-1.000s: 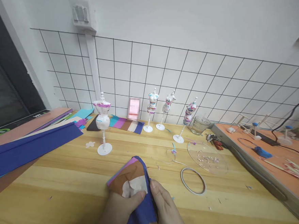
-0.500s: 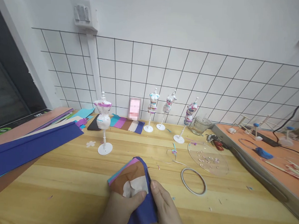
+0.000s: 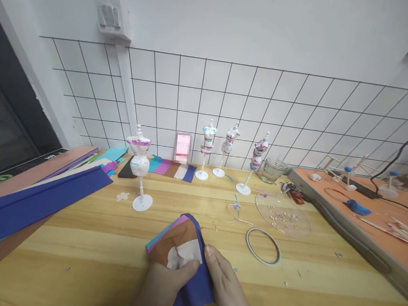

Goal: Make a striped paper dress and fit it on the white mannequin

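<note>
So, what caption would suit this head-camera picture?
Left hand and right hand grip folded coloured paper on a wooden table near mannequins.

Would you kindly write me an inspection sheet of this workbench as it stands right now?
Surface: wooden table, with small scraps scattered on it.
Job's things: folded coloured sheets, resting on the table near its front edge.
Clutter: four mannequin stands, the nearest mannequin; white ring; clear dish with beads; glass jar; long paper sheets at left.
Hands: left hand and right hand both grip the sheets.
Cables: black cable over the orange board.
Surroundings: wire grid against a white wall.
</note>
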The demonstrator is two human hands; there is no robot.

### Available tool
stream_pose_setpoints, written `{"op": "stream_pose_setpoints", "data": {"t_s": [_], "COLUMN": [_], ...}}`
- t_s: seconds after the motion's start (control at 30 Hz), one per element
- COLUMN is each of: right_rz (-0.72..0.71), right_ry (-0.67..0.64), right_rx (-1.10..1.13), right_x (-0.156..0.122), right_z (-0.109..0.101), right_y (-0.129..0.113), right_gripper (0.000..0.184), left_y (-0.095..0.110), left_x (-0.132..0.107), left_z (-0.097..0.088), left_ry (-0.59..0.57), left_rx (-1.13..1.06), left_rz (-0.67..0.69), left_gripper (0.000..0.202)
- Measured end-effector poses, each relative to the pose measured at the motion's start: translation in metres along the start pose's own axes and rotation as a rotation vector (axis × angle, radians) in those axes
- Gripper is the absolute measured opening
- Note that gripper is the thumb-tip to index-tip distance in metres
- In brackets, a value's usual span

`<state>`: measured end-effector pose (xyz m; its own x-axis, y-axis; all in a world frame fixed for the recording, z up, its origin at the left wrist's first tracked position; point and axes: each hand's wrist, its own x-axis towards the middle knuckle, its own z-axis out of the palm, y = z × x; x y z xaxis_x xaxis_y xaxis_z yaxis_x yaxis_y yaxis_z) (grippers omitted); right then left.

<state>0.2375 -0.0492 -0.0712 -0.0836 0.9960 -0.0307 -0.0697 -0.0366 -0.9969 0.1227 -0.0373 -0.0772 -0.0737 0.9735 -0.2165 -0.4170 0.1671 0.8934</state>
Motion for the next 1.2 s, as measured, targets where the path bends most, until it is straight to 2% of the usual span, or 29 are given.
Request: {"op": "stream_pose_setpoints", "data": {"t_s": [0.2,0.33,0.5,0.67,0.77,0.83,0.93,1.03,1.1,1.2], "right_rz": [0.013,0.003,0.009,-0.004,-0.005,-0.007,-0.029,-0.039,-0.039,-0.032], "right_ry": [0.034,0.038,0.04,-0.011,-0.043,-0.061,-0.109,-0.13,-0.13,-0.133], "right_rx": [-0.005,-0.001,0.011,-0.009,-0.046,-0.087,-0.122,-0.121,-0.113,-0.099], "right_x": [0.001,0.001,0.002,0.002,0.002,0.001,0.0,-0.001,-0.002,-0.002], "right_z": [0.0,0.0,-0.003,-0.01,-0.014,-0.016,-0.019,-0.02,-0.02,-0.02], "right_y": [0.003,0.005,0.0,-0.008,-0.012,-0.015,-0.018,-0.019,-0.019,-0.02], "right_gripper": [0.046,0.046,0.046,0.044,0.043,0.042,0.04,0.039,0.038,0.04], "left_y": [-0.002,-0.003,0.015,0.05,0.061,0.064,0.066,0.067,0.067,0.065], "left_x": [0.002,0.002,-0.004,-0.005,0.0,0.004,0.006,0.004,0.001,-0.001], "left_z": [-0.001,-0.001,0.003,0.0,-0.005,-0.007,-0.011,-0.011,-0.008,-0.005], "left_ry": [0.002,-0.012,0.0,-0.232,-0.3,-0.305,-0.287,-0.285,-0.27,-0.216], "left_rx": [0.056,0.039,-0.033,-0.323,-0.464,-0.505,-0.475,-0.331,-0.212,-0.094], "left_rz": [0.065,0.038,0.068,-0.29,-0.27,-0.245,-0.309,-0.346,-0.284,-0.13], "left_gripper": [0.063,0.063,0.052,0.047,0.045,0.041,0.041,0.038,0.035,0.046]}}
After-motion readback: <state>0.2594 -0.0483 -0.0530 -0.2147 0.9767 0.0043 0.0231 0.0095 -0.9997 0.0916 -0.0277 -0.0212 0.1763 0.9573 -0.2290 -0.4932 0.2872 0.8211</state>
